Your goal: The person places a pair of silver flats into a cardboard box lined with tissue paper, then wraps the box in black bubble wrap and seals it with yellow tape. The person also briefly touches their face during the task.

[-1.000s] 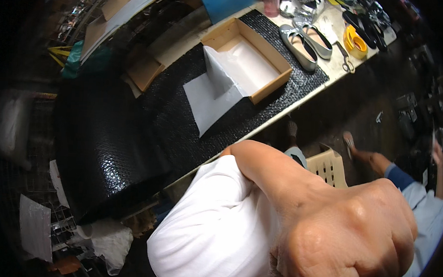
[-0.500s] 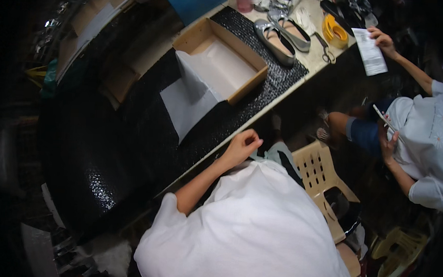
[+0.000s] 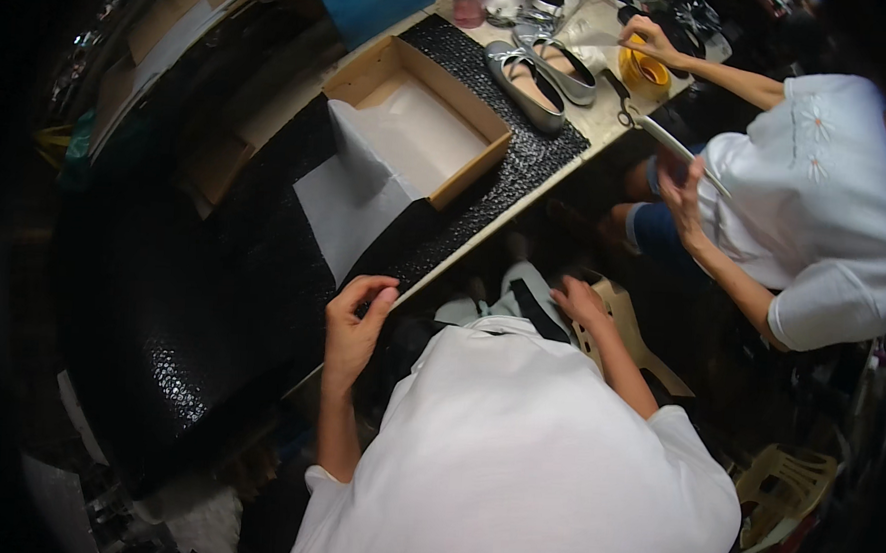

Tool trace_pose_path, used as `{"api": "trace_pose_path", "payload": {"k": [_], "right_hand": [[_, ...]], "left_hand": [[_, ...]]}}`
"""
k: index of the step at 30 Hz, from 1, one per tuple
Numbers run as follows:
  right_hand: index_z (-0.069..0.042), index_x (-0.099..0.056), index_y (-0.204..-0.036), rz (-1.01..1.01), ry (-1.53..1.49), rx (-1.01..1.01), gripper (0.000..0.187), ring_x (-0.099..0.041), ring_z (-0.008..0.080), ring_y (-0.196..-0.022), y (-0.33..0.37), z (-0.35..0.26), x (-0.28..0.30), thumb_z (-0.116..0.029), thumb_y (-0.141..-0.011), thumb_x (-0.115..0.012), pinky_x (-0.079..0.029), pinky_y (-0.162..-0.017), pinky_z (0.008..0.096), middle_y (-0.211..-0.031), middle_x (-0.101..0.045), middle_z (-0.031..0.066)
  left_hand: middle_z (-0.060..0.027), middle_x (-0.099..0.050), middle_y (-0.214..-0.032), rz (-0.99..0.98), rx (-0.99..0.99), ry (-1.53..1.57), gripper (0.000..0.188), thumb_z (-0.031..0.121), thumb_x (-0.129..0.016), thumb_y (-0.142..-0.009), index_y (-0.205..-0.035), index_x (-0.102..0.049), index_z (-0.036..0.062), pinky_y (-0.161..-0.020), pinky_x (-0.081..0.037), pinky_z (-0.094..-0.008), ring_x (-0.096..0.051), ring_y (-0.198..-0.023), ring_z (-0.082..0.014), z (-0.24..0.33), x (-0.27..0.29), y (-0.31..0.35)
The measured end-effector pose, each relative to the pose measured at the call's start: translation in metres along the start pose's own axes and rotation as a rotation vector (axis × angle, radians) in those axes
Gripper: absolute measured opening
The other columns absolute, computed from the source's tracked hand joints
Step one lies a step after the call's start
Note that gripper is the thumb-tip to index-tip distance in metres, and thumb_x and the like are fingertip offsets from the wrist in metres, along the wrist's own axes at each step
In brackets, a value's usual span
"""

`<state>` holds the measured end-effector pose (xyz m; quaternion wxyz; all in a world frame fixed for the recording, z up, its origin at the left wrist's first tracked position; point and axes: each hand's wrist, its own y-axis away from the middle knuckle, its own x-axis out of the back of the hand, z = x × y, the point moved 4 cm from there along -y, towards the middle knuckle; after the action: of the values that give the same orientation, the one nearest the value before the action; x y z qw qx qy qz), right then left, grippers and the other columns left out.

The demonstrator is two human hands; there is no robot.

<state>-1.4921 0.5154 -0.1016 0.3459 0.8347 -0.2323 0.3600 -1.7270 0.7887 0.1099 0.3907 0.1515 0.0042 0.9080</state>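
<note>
My left hand [image 3: 353, 322] hovers at the table's front edge, over black bubble wrap [image 3: 253, 267], its fingers bent and slightly apart from the thumb with nothing between them. Close to my lap and beside a beige plastic chair [image 3: 628, 331], my right hand [image 3: 584, 302] hangs with loosely parted fingers and holds nothing visible. An open cardboard box [image 3: 469, 168] rests on the bubble wrap beyond my left hand. White tissue paper [image 3: 351, 207] lines it and drapes over its near left side. Right of the box stands a pair of silver flat shoes [image 3: 533, 86].
At my right a co-worker in a white shirt [image 3: 818, 196] reaches one hand [image 3: 656, 42] over yellow tape rolls [image 3: 644, 72]; the other holds a flat white device [image 3: 671, 140]. Black-handled scissors [image 3: 627, 111] lie by the table edge. A blue container [image 3: 372, 7] stands at the back.
My left hand has moved left and its fingers have loosened. My right hand has come into view by the chair. The co-worker has moved closer to the table, reaching toward the tape.
</note>
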Motion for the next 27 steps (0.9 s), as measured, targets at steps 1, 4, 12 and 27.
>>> {"api": "trace_pose_path", "payload": {"k": [1, 4, 12, 27], "right_hand": [[-0.001, -0.059, -0.097, -0.063, 0.032, 0.016, 0.033, -0.061, 0.0404, -0.093, -0.007, -0.018, 0.007, -0.032, -0.086, -0.060, -0.047, -0.079, 0.0472, -0.093, -0.065, 0.0215], [-0.002, -0.058, -0.095, -0.116, 0.111, 0.072, 0.030, -0.062, 0.0393, -0.091, -0.015, -0.046, 0.022, -0.031, -0.086, -0.060, -0.048, -0.078, 0.0473, -0.092, -0.065, 0.0213], [-0.003, -0.055, -0.094, -0.086, 0.156, 0.347, 0.025, -0.062, 0.0382, -0.084, -0.065, -0.075, 0.046, -0.026, -0.086, -0.061, -0.049, -0.073, 0.0477, -0.087, -0.063, 0.0197], [-0.001, -0.055, -0.105, 0.194, 0.135, 0.442, 0.029, -0.049, 0.0356, -0.112, -0.150, -0.097, 0.099, -0.013, -0.080, -0.065, -0.044, -0.088, 0.0425, -0.118, -0.051, 0.0185]], "left_hand": [[-0.0038, -0.065, -0.085, 0.064, 0.082, 0.021, 0.013, 0.009, -0.063, -0.088, -0.096, -0.066, -0.0008, -0.073, -0.047, -0.0237, -0.059, -0.077, -0.0101, -0.008, 0.003, 0.005], [-0.0039, -0.065, -0.084, 0.160, 0.137, 0.134, 0.013, 0.009, -0.062, -0.090, -0.096, -0.066, -0.0011, -0.074, -0.048, -0.0230, -0.060, -0.076, -0.0097, -0.025, 0.004, 0.017], [-0.0058, -0.067, -0.083, 0.226, 0.177, 0.298, 0.015, 0.012, -0.061, -0.091, -0.098, -0.066, -0.0001, -0.075, -0.050, -0.0244, -0.063, -0.077, -0.0103, -0.030, -0.015, 0.010], [-0.0081, -0.066, -0.085, 0.238, 0.253, 0.437, 0.015, 0.009, -0.059, -0.092, -0.100, -0.064, -0.0021, -0.078, -0.050, -0.0256, -0.062, -0.080, -0.0124, -0.009, -0.054, -0.028]]}}
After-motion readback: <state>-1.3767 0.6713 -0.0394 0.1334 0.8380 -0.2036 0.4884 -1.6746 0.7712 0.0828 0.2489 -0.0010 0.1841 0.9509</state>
